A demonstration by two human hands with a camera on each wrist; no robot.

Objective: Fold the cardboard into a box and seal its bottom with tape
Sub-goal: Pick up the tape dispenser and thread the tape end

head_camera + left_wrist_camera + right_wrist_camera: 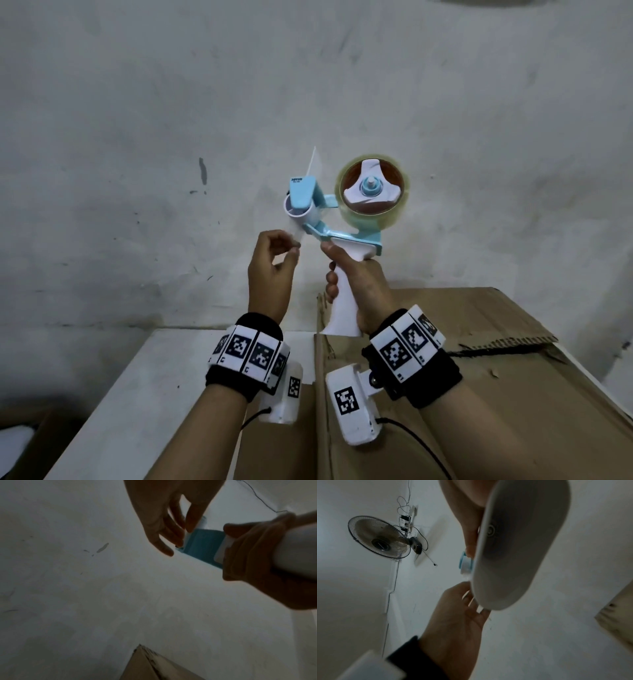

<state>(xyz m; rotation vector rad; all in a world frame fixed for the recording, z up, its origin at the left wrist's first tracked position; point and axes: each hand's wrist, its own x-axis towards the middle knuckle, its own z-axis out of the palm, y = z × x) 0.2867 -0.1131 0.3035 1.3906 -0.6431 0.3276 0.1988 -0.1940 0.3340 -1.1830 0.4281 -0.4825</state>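
In the head view my right hand (pixel 346 274) grips the white handle of a blue and white tape dispenser (pixel 342 212), held upright in front of the wall. Its clear tape roll (pixel 371 192) sits at the upper right. My left hand (pixel 274 253) pinches the loose end of the clear tape (pixel 295 230) just below the dispenser's white roller. The brown cardboard box (pixel 479 394) lies below my right wrist, flaps flat. The left wrist view shows the left hand's fingers (pixel 171 536) at the dispenser's blue frame (pixel 204 546). The white handle (pixel 518 547) fills the right wrist view.
A white table (pixel 130 394) lies under the box, its left part bare. A grey stained wall (pixel 308 85) stands right behind. A wall fan (pixel 378 536) with cables hangs high up. More cardboard (pixel 44 442) shows at the lower left.
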